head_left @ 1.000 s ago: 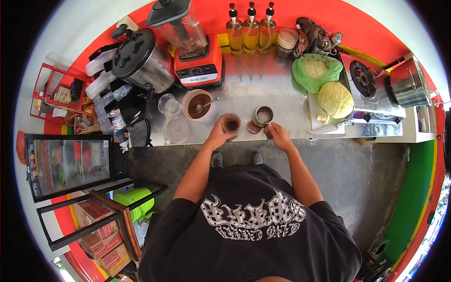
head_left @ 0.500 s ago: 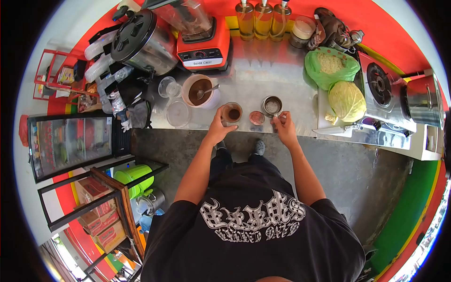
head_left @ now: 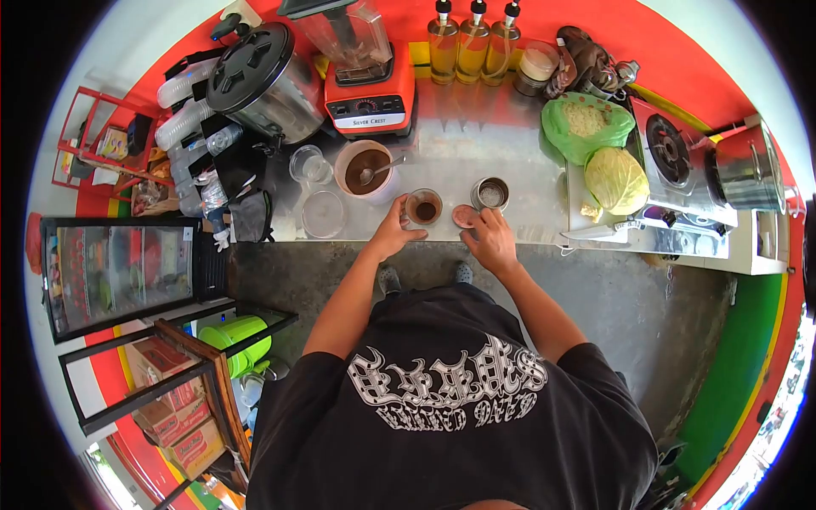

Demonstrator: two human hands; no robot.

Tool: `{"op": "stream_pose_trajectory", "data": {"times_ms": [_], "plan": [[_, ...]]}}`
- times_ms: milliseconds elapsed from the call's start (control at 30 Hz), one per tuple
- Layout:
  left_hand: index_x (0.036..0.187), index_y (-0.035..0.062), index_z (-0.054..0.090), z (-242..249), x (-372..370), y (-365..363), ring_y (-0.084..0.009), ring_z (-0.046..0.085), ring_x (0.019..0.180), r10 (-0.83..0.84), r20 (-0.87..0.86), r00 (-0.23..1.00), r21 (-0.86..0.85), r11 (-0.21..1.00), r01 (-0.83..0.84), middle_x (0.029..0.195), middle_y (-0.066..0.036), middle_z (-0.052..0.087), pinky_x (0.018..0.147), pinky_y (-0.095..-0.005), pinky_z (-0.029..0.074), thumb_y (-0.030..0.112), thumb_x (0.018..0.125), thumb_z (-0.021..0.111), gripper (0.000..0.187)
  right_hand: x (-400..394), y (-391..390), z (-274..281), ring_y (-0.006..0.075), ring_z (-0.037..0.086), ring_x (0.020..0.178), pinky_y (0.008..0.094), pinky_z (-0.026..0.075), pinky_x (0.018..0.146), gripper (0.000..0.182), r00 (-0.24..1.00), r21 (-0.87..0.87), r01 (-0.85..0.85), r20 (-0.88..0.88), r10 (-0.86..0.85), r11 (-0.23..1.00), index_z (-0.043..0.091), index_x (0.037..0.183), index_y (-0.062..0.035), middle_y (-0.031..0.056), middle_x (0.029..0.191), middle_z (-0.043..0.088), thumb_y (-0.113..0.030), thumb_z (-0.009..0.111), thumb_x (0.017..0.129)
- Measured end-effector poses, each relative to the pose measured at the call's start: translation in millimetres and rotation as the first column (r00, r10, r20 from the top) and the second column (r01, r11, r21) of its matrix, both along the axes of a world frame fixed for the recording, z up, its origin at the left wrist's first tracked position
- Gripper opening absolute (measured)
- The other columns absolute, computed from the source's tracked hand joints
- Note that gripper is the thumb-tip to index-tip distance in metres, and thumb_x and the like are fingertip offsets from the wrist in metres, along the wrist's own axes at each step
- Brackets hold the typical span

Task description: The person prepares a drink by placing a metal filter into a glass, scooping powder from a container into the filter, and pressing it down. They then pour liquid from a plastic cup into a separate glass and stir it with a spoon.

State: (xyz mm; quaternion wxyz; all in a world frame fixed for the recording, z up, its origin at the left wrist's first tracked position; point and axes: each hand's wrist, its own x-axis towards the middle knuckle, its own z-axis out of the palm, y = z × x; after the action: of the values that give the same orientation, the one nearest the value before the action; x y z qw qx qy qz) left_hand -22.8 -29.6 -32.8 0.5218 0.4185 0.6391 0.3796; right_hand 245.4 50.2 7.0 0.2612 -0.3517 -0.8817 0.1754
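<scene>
Glass (head_left: 424, 207), round-mouthed and see-through with something dark brown in its base, stands in the grasp of the left hand (head_left: 394, 230), the fingers and thumb curved around its 8 o'clock side. Taking that vessel as the clock's centre, with 12 pointing away from the person, a shiny metal cup (head_left: 490, 195) lies near 3 o'clock, open at the top, with something pale and grainy-looking inside.

A flat, reddish disc (head_left: 463, 216) sits between the two, just past 3. The right hand (head_left: 491, 241) is bent narrow, its fingertips at the disc's edge and just beside the cup; I cannot tell whether they pinch either.

At 10 o'clock a pale, round tub (head_left: 364, 171) holds a brown mass, with a metal spoon (head_left: 369, 175) leaning in it. Clear, thin-walled cups (head_left: 311, 165) lie beyond, and a see-through round lid (head_left: 324, 214) rests flat at 9. The glossy red blender (head_left: 367, 104) rises at 11, and three slim bottles (head_left: 473, 53) of yellow liquid stand between 12 and 1.

A crinkled green bag (head_left: 586, 127) sits at 2, with a veined, pale green cabbage (head_left: 616, 181) toward 3 on the smooth, reflective counter (head_left: 510, 157).
</scene>
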Motion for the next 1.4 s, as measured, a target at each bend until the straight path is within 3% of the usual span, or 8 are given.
{"op": "stream_pose_trajectory", "data": {"times_ms": [233,533,633,700,800,1133,1233,1400], "plan": [[0.167,0.0117,0.017,12,-16,9,-0.0272,0.035,0.154,-0.117,0.142,0.983,-0.062,0.99,0.127,0.166,-0.014,0.036,0.128,-0.0451,0.03,0.013,0.081,0.09,0.113,-13,-9,-22,0.0314,0.059,0.096,0.0451,0.052,0.084,0.02,0.993,0.04,0.066,0.095,-0.069,0.997,0.067,0.095,-0.0066,0.0087,0.097,0.057,-0.012,0.08,0.08],[0.168,0.0109,0.016,2,-25,14,-0.0277,0.035,0.155,-0.191,0.172,0.966,-0.073,0.976,0.206,0.168,-0.012,0.034,0.127,-0.0456,0.031,0.015,0.081,0.091,0.116,-18,-6,2,0.0331,0.06,0.09,0.0449,0.05,0.079,0.012,0.955,-0.014,0.266,-0.128,-0.266,0.964,0.07,0.093,-0.0043,0.0116,0.089,0.061,-0.009,0.078,0.085],[0.169,0.0113,0.016,-1,-25,17,-0.0296,0.039,0.152,-0.228,0.14,0.964,-0.074,0.968,0.24,0.168,-0.014,0.035,0.123,-0.0477,0.037,0.022,0.078,0.095,0.121,-12,4,9,0.0251,0.057,0.081,0.0389,0.047,0.073,0.014,0.873,-0.211,0.41,-0.19,-0.449,0.887,0.073,0.09,-0.0018,0.0085,0.084,0.06,-0.013,0.081,0.087],[0.169,0.0111,0.016,-6,-24,17,-0.0296,0.04,0.152,-0.243,0.122,0.962,-0.067,0.965,0.253,0.167,-0.015,0.036,0.123,-0.0477,0.038,0.025,0.079,0.095,0.12,-6,18,11,0.0241,0.054,0.081,0.0372,0.046,0.074,0.015,0.706,-0.512,0.463,-0.28,-0.651,0.723,0.076,0.088,-0.0026,0.0089,0.082,0.056,-0.016,0.083,0.086],[0.169,0.0102,0.018,-4,-22,18,-0.03,0.042,0.151,-0.232,0.118,0.966,-0.105,0.964,0.244,0.164,-0.016,0.04,0.121,-0.0479,0.04,0.032,0.082,0.093,0.117,8,40,-1,0.0218,0.051,0.078,0.0371,0.045,0.073,0.019,0.628,-0.605,0.473,-0.279,-0.727,0.641,0.079,0.089,-0.002,0.0085,0.081,0.055,-0.02,0.085,0.085],[0.169,0.0111,0.02,-1,-14,13,-0.0345,0.036,0.155,-0.195,0.074,0.978,-0.087,0.976,0.201,0.167,-0.013,0.038,0.122,-0.0458,0.037,0.031,0.093,0.086,0.102,7,70,-26,0.033,0.064,0.101,0.0435,0.05,0.089,0.023,0.711,-0.414,0.589,-0.143,-0.688,0.695,0.083,0.095,-0.0061,0.0172,0.102,0.071,-0.027,0.085,0.086],[0.168,0.0104,0.021,0,-11,11,-0.0356,0.036,0.155,-0.176,0.095,0.98,-0.076,0.98,0.184,0.167,-0.014,0.038,0.123,-0.0469,0.036,0.034,0.093,0.085,0.102,8,75,-30,0.0365,0.058,0.116,0.0439,0.047,0.103,0.016,0.767,-0.402,0.586,-0.004,-0.641,0.704,0.084,0.093,-0.0087,0.0172,0.112,0.068,-0.023,0.083,0.086],[0.167,0.0101,0.023,1,-5,9,-0.0328,0.037,0.154,-0.126,0.017,0.992,-0.12,0.985,0.127,0.166,-0.014,0.04,0.126,-0.0476,0.031,0.038,0.093,0.085,0.101,8,78,-31,0.0359,0.056,0.118,0.0448,0.046,0.102,0.011,0.843,-0.272,0.53,0.067,-0.533,0.803,0.084,0.093,-0.0094,0.0138,0.117,0.066,-0.016,0.079,0.087]]}}
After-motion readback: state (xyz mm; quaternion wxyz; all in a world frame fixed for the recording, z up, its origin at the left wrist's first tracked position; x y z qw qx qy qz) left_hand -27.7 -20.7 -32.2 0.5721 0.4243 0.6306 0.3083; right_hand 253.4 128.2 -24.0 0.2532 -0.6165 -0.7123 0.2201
